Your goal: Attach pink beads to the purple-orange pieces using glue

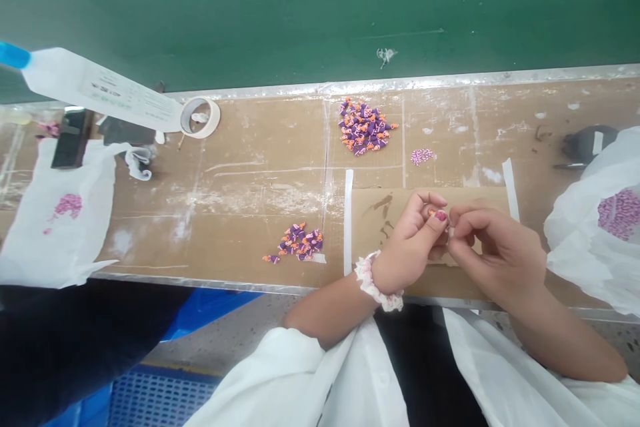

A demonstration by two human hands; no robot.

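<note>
A: What's the surface like?

B: The bench (pixel 260 200) is faced with brown cardboard, scuffed, with shiny streaks like clear tape. A smooth green surface (pixel 240 27) fills the top of the frame, with a white tangle (pixel 386 55) of threads on it. Speckled floor (pixel 245 327) and a blue mesh crate (pixel 165 400) show at lower left.

A: And the hands?

B: Right of centre, close together over a sheet (pixel 365 240) edged by white strips. The left hand (pixel 413 240) has thumb and fingers closed on a small piece (pixel 431 212); only a bit of orange shows. The right hand (pixel 503 253) has its fingertips drawn together just beside it; I can't tell whether they grip anything.

A: Any others about?

B: Purple, orange and pink ones, tapered and glossy: a big heap (pixel 367 127) at upper centre, a small heap (pixel 303 243) below and left of it. Tiny pink-purple bits (pixel 421 157) lie right of the big heap.

A: What's at the edges?

B: Thin, crumpled white bags, a left bag (pixel 30 233) and a right bag (pixel 570 213), both with pink-purple bits; then, at upper left, a blue-capped white bottle (pixel 107 90), a round tape roll (pixel 213 123) and a flat dark phone (pixel 71 138).
</note>
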